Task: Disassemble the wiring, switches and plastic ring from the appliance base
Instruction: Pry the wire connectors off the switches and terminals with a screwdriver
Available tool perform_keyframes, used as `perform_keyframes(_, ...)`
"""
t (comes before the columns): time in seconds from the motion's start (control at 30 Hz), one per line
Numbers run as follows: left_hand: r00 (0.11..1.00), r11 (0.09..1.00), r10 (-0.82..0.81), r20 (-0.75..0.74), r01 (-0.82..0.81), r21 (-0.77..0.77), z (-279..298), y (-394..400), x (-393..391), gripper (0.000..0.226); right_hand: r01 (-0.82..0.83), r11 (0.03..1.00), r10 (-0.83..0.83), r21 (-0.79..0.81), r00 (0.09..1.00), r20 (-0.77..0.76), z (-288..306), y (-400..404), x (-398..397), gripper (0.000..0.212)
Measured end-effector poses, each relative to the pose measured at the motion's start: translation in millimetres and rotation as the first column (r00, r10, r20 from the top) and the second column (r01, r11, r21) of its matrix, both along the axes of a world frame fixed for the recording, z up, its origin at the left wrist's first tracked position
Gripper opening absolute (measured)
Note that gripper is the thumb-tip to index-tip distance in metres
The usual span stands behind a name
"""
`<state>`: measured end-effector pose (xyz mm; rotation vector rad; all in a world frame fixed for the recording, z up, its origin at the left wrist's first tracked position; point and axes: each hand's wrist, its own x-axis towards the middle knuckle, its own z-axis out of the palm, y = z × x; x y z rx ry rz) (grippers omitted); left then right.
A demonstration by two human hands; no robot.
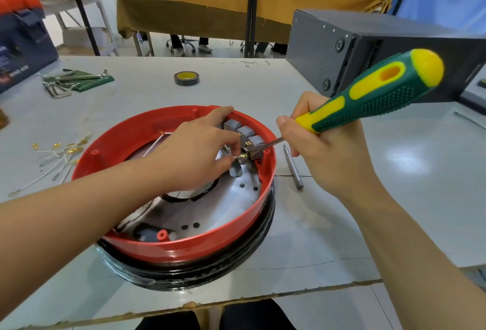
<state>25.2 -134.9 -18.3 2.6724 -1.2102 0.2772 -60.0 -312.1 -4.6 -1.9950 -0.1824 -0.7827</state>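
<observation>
Two hands work inside the round appliance base (184, 248), which sits on the grey bench (342, 224) near its front edge. The base has a red plastic ring (168, 247) on top, a black band beneath it, and a shiny metal floor with small holes.

The left hand (194, 151) reaches in over the ring; its thumb and fingers pinch a small brass wire terminal (243, 156) just below a row of three grey switches (246, 133) mounted against the far inner wall. The index finger rests on the ring's rim beside the first switch.

The right hand (326, 145) grips a screwdriver (373, 93) with a green and yellow handle, the handle angled up and to the right. Its metal tip lies against the third switch, touching it near the terminal.

Loose white wires (60, 156) with brass ends lie on the bench left of the base. A grey metal bit (293, 166) lies just right of it. Farther back are a roll of tape (186, 78), a set of hex keys (71, 81), and a dark box (368, 53) at the right.
</observation>
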Motion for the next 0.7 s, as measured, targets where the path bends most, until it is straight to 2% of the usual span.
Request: perform_keyframes(0.7,1.0,1.0,0.016,0.018,-0.016,-0.021,-0.1,-1.7,0.1,0.011,-0.008,1.0,0.007,-0.017,1.0,-0.014,2.3,0.7,-0.4,0.031)
